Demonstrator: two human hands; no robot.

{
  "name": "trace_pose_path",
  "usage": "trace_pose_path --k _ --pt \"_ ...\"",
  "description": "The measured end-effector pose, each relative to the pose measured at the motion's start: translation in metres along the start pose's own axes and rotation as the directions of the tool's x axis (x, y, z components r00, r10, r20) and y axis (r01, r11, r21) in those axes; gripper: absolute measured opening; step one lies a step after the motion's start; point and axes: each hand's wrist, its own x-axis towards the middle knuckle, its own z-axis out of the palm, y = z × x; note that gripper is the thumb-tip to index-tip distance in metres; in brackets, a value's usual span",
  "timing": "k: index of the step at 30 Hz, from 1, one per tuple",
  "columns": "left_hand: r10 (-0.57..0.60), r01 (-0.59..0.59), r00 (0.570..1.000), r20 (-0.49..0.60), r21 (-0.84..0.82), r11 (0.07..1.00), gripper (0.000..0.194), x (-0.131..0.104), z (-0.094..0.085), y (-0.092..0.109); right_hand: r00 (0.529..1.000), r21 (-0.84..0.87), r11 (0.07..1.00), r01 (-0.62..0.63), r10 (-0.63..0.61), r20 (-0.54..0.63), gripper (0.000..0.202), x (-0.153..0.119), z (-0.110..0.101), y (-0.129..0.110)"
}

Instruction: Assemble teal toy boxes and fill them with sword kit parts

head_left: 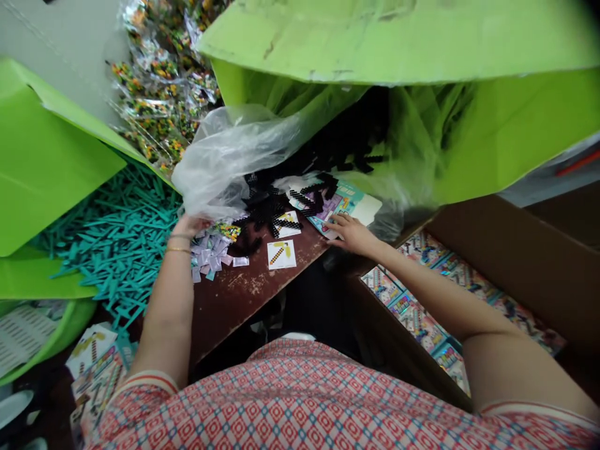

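Note:
My right hand point(352, 235) lies with its fingers stretched out on the near edge of a flat, colourful printed box point(344, 203). Black studded strips point(316, 195) rest on that box. My left hand point(193, 225) is at the left side of the table, beside a clear plastic bag point(220, 162) and a pile of small pale sachets point(209, 253); its fingers are mostly hidden. Small bags of coloured beads point(227, 231) lie just right of it. Between my hands sit a heap of black strips point(267, 203) and a white card with a pickaxe picture point(282, 254).
Turquoise pointed sticks point(117, 231) spill from a green box point(51, 156) at left. Bagged multicoloured beads point(164, 81) are piled behind. A large green box point(492, 137) holds more black pieces. At right, a cardboard carton point(529, 269) contains printed boxes point(422, 312). The brown table point(234, 300) has a worn edge.

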Motion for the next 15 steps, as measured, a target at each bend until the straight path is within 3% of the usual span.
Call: trace_pose_path --k 3,5,6,9,12,15 --pt "-0.191 0.192 0.981 0.014 -0.066 0.979 0.019 -0.031 0.002 -0.032 0.992 0.116 0.989 -0.09 0.099 -0.074 0.045 0.011 -0.005 0.0" --pt "-0.251 0.231 0.96 -0.123 -0.156 0.96 0.033 -0.057 0.003 -0.042 0.976 0.17 0.976 -0.133 0.159 -0.149 0.048 0.023 -0.006 -0.006" --pt "-0.236 0.194 0.945 -0.225 -0.196 0.961 0.045 -0.07 0.004 -0.043 0.972 0.19 0.973 -0.129 0.162 -0.17 0.049 0.03 -0.006 -0.012" --pt "0.0 -0.08 0.885 -0.465 -0.152 0.985 0.081 -0.103 0.015 -0.034 0.974 0.232 0.972 -0.045 0.094 -0.206 0.052 0.055 -0.015 -0.038" --pt "0.237 -0.26 0.891 -0.386 -0.008 0.966 0.099 -0.108 0.037 -0.012 0.947 0.202 0.969 0.141 -0.073 -0.311 0.067 0.096 -0.04 -0.085" --pt "0.272 -0.27 0.918 -0.288 0.046 0.962 0.075 -0.095 0.063 0.013 0.893 0.09 0.934 0.345 -0.297 -0.34 0.08 0.154 -0.073 -0.146"
